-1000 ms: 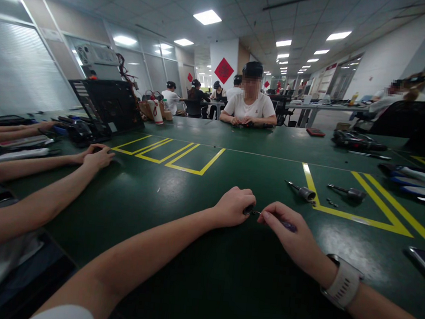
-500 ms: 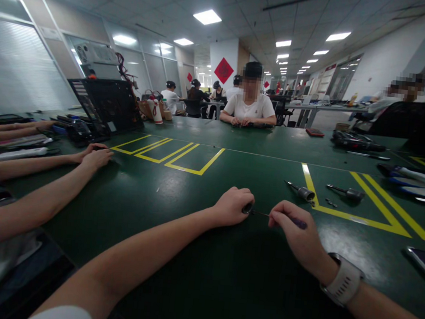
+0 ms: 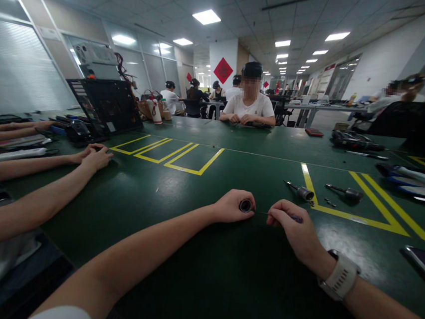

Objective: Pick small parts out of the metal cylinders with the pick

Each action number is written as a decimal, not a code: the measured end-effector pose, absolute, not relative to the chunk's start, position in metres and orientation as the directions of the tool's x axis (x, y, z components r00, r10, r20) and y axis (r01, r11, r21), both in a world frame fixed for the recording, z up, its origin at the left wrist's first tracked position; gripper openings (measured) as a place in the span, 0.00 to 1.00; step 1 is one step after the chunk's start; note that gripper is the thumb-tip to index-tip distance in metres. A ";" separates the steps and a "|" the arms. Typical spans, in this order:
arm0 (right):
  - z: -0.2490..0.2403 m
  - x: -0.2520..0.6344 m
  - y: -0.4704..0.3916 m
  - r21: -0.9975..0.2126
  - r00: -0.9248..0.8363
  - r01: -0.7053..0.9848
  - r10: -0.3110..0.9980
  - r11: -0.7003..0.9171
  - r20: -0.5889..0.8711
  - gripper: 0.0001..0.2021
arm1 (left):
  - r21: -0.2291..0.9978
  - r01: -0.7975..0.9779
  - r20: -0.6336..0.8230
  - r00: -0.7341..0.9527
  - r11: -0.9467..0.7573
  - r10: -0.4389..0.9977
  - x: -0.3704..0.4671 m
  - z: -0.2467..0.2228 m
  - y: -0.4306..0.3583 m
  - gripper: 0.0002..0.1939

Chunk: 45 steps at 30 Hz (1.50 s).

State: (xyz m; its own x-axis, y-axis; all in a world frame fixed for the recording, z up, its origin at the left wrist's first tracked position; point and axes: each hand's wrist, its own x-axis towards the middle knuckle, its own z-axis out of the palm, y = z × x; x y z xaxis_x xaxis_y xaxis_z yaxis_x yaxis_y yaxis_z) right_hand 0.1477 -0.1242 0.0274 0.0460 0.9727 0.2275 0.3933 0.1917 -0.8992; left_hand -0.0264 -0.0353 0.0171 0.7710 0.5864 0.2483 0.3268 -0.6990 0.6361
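My left hand (image 3: pixel 233 206) is closed around a hollow dark metal cylinder (image 3: pixel 245 206), its round open end facing me. A thin screwdriver (image 3: pixel 297 219) with a purple handle is gripped in my right hand (image 3: pixel 289 226). Its slim shaft reaches left to the side of the cylinder; whether the tip touches a screw there I cannot tell. Beyond my right hand, a cup-shaped metal bit with a shank (image 3: pixel 304 193) lies on the green table (image 3: pixel 173 256). Another such bit (image 3: pixel 350 193) lies to its right, with several small metal pieces (image 3: pixel 330 202) between them.
Yellow tape (image 3: pixel 371 225) marks boxes on the table. At right are a tablet-like device (image 3: pixel 423 267) and blue-white tools (image 3: pixel 424 184); a black power tool (image 3: pixel 357 142) lies farther back. A co-worker's hands (image 3: pixel 94 156) rest at left, near a black computer case (image 3: pixel 107 104). Another person (image 3: pixel 249 108) sits opposite.
My left hand has turned the cylinder so its open end now faces me more fully. My right hand and the screwdriver have shifted very slightly left.
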 end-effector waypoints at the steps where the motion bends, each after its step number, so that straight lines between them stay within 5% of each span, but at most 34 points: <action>1: 0.028 0.148 -0.125 -0.900 0.056 0.388 0.970 0.198 0.238 0.10 | 0.630 0.337 0.244 0.770 -0.700 0.590 -0.026 0.017 -0.035 0.05; 8: 0.031 0.150 -0.131 -0.838 -0.014 0.337 0.892 0.430 0.452 0.10 | 0.517 0.384 0.296 0.758 -0.765 0.581 -0.026 0.014 -0.032 0.06; 19: 0.033 0.137 -0.140 -0.543 -0.276 0.646 0.828 0.536 0.488 0.07 | 0.165 0.473 0.249 0.829 -0.865 0.501 -0.023 0.019 -0.039 0.05; 22: 0.033 0.140 -0.135 -0.702 -0.189 0.560 0.893 0.440 0.409 0.09 | 0.113 0.464 0.207 0.854 -0.879 0.477 -0.023 0.023 -0.042 0.05; 25: 0.031 0.144 -0.128 -0.933 -0.070 0.252 0.966 0.258 0.249 0.10 | 0.129 0.467 0.180 0.857 -0.875 0.483 -0.024 0.026 -0.044 0.05; 30: 0.024 0.147 -0.121 -0.989 -0.022 -0.148 1.000 0.018 0.022 0.07 | 0.181 0.462 0.184 0.852 -0.868 0.491 -0.025 0.026 -0.042 0.04; 32: 0.024 0.146 -0.122 -0.990 -0.001 -0.115 0.997 0.077 0.078 0.08 | 0.190 0.463 0.180 0.851 -0.866 0.494 -0.025 0.026 -0.041 0.04; 35: 0.027 0.144 -0.128 -0.956 -0.001 0.148 0.967 0.254 0.257 0.09 | 0.185 0.464 0.187 0.849 -0.866 0.494 -0.024 0.024 -0.041 0.05; 39: 0.031 0.140 -0.136 -0.754 -0.119 0.495 0.894 0.431 0.433 0.08 | 0.124 0.459 0.212 0.854 -0.880 0.476 -0.023 0.022 -0.041 0.06; 41: 0.032 0.139 -0.137 -0.742 -0.127 0.510 0.892 0.435 0.435 0.09 | 0.083 0.457 0.213 0.860 -0.885 0.464 -0.022 0.022 -0.043 0.04; 45: 0.032 0.142 -0.129 -0.914 -0.030 0.286 0.957 0.286 0.290 0.10 | 0.030 0.466 0.187 0.866 -0.884 0.463 -0.021 0.025 -0.045 0.04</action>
State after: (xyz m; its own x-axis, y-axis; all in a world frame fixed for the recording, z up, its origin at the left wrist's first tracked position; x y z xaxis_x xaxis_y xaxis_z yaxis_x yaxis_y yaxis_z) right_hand 0.1423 -0.1289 0.0317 -0.0303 0.9566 0.2899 0.2863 0.2862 -0.9144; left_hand -0.0213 -0.0451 0.0247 0.8662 0.4633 0.1871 0.4664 -0.8841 0.0300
